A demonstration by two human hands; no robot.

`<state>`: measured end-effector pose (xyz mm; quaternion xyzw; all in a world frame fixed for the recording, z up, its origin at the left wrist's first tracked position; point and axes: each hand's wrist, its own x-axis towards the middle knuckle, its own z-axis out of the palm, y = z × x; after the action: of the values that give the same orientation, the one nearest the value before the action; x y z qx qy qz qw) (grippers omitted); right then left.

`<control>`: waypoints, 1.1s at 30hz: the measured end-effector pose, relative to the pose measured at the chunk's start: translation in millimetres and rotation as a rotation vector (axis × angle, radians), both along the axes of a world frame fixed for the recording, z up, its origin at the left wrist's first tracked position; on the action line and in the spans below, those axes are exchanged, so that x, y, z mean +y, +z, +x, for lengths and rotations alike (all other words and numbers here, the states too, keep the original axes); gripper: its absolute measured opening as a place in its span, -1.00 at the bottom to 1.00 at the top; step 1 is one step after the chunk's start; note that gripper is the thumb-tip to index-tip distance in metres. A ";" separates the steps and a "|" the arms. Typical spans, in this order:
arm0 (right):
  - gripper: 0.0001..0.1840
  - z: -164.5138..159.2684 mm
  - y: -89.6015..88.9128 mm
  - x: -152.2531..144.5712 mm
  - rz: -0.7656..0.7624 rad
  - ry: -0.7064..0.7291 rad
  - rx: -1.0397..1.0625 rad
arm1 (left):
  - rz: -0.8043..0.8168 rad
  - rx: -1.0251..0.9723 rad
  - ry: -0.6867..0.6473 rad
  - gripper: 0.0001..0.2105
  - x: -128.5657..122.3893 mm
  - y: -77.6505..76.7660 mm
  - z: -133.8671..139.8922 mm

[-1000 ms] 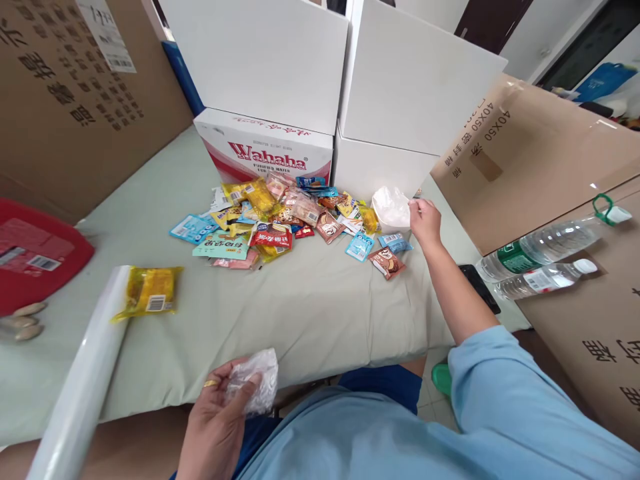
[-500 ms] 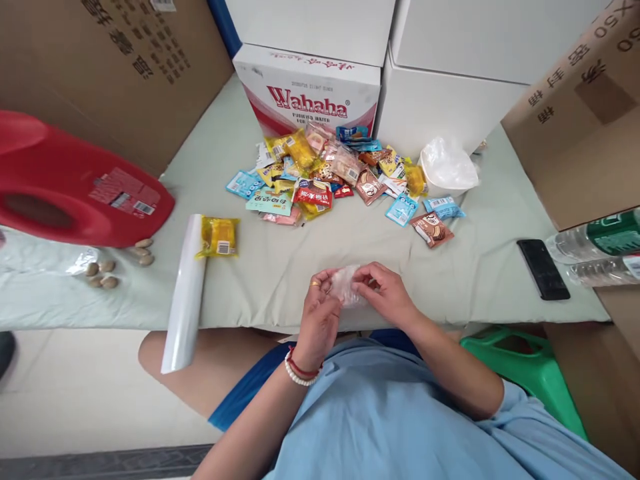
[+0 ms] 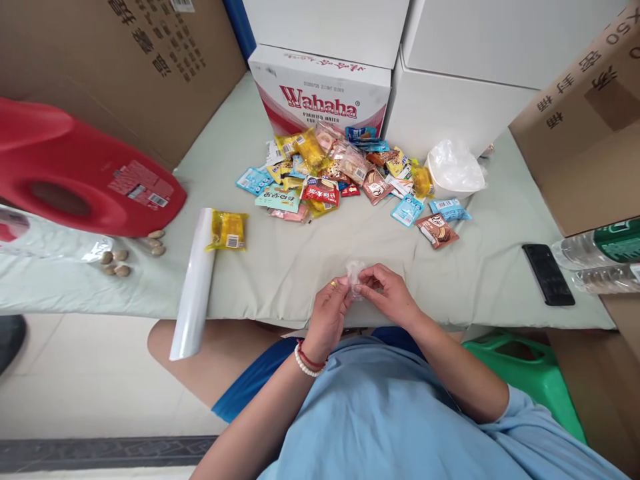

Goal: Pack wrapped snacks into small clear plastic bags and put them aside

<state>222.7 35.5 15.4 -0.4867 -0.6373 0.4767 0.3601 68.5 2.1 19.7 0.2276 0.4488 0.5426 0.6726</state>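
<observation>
A small crumpled clear plastic bag [image 3: 355,270] is pinched between both hands, close to the table's front edge. My left hand [image 3: 329,307] has its fingers closed on the bag's left side. From the right, my right hand [image 3: 389,295] grips the bag between thumb and fingertips. Whether anything lies inside the bag I cannot make out. Beyond the hands spreads a heap of wrapped snacks, with a red packet [image 3: 321,193] at its front and a brown packet [image 3: 437,231] at its right end.
On the left lie a roll of clear film [image 3: 194,287], a yellow snack packet [image 3: 229,231], several nuts [image 3: 121,271] and a red jug [image 3: 90,173]. To the right are a white bowl [image 3: 456,183], a phone [image 3: 549,274] and plastic bottles [image 3: 607,275]. Boxes [image 3: 320,93] stand behind.
My left hand has turned inward, its fingers closing on the bag. The bag, spread between the hands before, is now bunched into a narrower shape. The view has shifted slightly.
</observation>
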 end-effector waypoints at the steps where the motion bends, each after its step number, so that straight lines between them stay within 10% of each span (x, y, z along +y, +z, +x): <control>1: -0.75 0.1 0.2 -0.2 0.023 0.005 -0.015 | -0.003 0.007 -0.001 -0.69 -0.2 0.0 -0.1; 23: -0.29 31.2 17.7 -0.3 -0.579 -0.132 0.348 | 0.034 -0.139 0.096 -0.81 -19.0 -7.9 -31.6; 27: -0.47 15.4 18.6 0.7 -0.540 -0.056 0.244 | 0.127 0.072 0.047 -0.81 -23.1 -5.8 -27.4; 33: -0.56 17.9 18.2 6.1 -0.583 -0.096 0.356 | 0.013 -0.167 0.144 -0.82 -15.5 -7.2 -37.8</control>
<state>240.6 41.6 33.6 -0.5075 -0.3779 0.6988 0.3336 30.7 -13.4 12.4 0.1530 0.4028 0.6096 0.6654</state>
